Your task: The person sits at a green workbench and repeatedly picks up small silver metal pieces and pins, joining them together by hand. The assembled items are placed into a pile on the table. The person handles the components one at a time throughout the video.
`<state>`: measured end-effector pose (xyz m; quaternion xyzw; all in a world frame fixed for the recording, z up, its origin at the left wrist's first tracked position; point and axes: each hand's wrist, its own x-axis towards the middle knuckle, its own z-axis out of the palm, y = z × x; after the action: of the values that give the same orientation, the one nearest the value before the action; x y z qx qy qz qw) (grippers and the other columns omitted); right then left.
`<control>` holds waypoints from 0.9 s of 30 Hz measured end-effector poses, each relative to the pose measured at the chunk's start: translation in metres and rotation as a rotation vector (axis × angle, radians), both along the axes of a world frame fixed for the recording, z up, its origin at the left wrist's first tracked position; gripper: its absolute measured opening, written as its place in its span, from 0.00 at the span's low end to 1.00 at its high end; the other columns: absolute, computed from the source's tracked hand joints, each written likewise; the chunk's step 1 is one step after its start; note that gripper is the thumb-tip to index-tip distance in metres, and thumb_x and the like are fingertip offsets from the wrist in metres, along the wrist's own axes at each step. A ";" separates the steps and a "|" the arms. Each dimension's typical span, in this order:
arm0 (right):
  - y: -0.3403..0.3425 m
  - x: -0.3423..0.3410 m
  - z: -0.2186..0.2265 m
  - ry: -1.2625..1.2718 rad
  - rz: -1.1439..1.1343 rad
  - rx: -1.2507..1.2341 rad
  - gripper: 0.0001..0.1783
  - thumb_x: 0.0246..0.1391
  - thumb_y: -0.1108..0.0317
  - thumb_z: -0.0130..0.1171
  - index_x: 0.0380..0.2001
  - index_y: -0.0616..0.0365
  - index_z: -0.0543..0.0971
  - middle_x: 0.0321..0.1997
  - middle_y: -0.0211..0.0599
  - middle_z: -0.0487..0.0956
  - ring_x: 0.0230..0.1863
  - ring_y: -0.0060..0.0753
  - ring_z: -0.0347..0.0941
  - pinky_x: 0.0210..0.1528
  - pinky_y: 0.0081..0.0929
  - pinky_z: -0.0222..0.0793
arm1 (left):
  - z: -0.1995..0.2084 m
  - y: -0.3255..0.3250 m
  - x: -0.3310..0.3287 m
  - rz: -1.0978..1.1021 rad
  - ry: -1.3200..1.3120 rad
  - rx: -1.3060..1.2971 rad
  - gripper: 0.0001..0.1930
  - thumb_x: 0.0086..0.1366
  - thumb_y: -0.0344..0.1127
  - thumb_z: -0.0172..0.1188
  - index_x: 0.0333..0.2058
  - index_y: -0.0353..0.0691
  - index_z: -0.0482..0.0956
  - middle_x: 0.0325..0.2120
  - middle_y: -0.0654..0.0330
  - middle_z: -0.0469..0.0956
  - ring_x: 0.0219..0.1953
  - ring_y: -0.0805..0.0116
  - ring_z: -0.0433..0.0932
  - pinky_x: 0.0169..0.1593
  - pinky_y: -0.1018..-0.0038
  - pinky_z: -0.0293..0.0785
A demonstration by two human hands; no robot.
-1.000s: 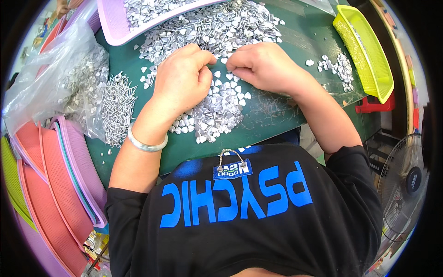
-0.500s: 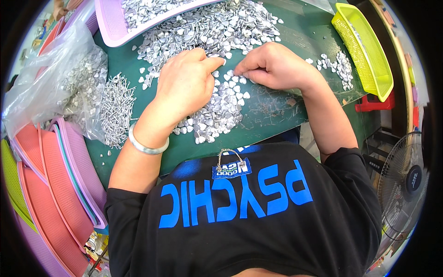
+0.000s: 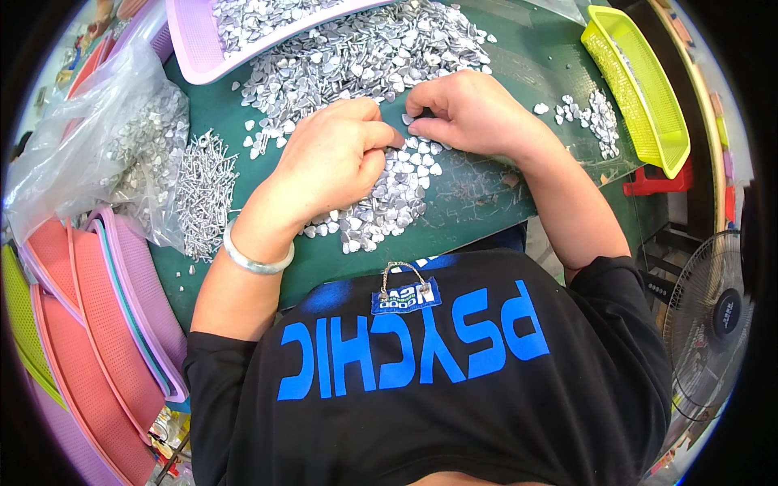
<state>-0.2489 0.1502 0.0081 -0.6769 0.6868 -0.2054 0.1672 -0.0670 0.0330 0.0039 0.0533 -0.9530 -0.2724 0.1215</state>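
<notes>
Small silver heart-shaped metal pieces (image 3: 389, 198) lie in a small heap on the green table, close to its front edge. Over the left part of this heap is my left hand (image 3: 336, 154), its fingers curled in; whatever they may hold is hidden. My right hand (image 3: 478, 113) faces it from the right, thumb and forefinger pinching at a single heart-shaped piece (image 3: 408, 119). Just beyond both hands spreads a much bigger pile of the same pieces (image 3: 365, 61).
A lilac basket (image 3: 191, 49) of hearts stands at the back. Left are a clear plastic bag (image 3: 105, 121), a pile of silver pin-like parts (image 3: 207, 190) and stacked baskets (image 3: 97, 324). Right are a yellow-green basket (image 3: 648, 105), a few hearts (image 3: 600, 121) and a fan (image 3: 705, 324).
My right hand has shifted slightly left and up, with a heart-shaped piece now at its fingertips. My left hand has dipped a little toward me, its forefinger more bent.
</notes>
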 end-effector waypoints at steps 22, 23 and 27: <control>-0.005 0.000 -0.009 0.063 -0.141 -0.171 0.09 0.49 0.65 0.55 0.34 0.48 0.80 0.26 0.38 0.80 0.31 0.46 0.77 0.34 0.41 0.72 | -0.007 0.001 -0.011 0.153 0.124 -0.199 0.10 0.53 0.26 0.55 0.33 0.43 0.82 0.25 0.60 0.71 0.32 0.59 0.74 0.35 0.65 0.72; -0.005 0.000 -0.008 0.051 -0.146 -0.191 0.09 0.49 0.65 0.55 0.34 0.48 0.80 0.27 0.38 0.80 0.32 0.46 0.77 0.35 0.40 0.72 | -0.007 0.001 -0.010 0.150 0.123 -0.188 0.10 0.53 0.26 0.55 0.33 0.43 0.82 0.24 0.60 0.71 0.32 0.59 0.74 0.35 0.65 0.72; -0.005 0.004 -0.006 0.018 -0.127 -0.156 0.09 0.49 0.65 0.54 0.33 0.48 0.81 0.27 0.37 0.80 0.32 0.45 0.77 0.36 0.39 0.72 | -0.007 0.000 -0.008 0.121 0.124 -0.137 0.10 0.52 0.25 0.54 0.31 0.42 0.82 0.23 0.59 0.71 0.31 0.59 0.74 0.34 0.66 0.71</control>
<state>-0.2451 0.1450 0.0025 -0.6446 0.7119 -0.2622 0.0944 -0.0748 0.0328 -0.0033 0.0854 -0.9550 -0.2018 0.2000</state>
